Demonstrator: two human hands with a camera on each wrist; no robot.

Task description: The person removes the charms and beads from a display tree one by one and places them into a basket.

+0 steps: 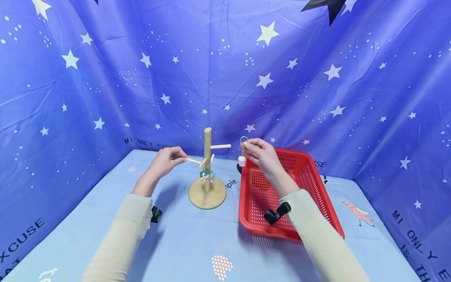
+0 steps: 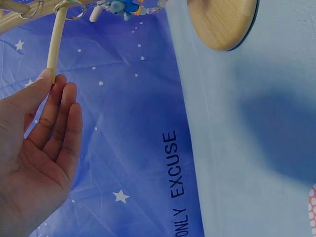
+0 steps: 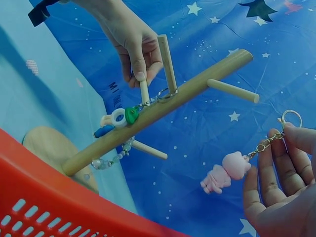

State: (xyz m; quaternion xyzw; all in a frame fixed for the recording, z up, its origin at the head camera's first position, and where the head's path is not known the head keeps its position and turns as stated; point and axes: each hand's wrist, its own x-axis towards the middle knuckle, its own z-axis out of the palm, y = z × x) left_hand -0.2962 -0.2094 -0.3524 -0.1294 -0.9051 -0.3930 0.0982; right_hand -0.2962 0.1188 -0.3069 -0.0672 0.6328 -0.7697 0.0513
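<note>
A wooden peg stand (image 1: 208, 143) with a round base stands on the table, several pegs sticking out from its post. My left hand (image 1: 165, 161) pinches the tip of one peg (image 2: 57, 39) between thumb and index finger. Keychains (image 1: 206, 174) with green, white and blue charms and clear beads hang by their rings on the lower pegs. To the right of the post, my right hand (image 1: 262, 156) holds a keychain with a pink figure (image 3: 224, 173) by its clasp. Its gold ring (image 3: 292, 118) points up, and the figure dangles near an upper peg (image 1: 221, 146) with nothing on it.
A red perforated basket (image 1: 246, 224) sits right of the stand, below my right forearm. Light blue cloth (image 1: 183, 243) with printed hearts and a bird covers the table. Blue star-printed curtains (image 1: 211, 78) enclose the back and sides.
</note>
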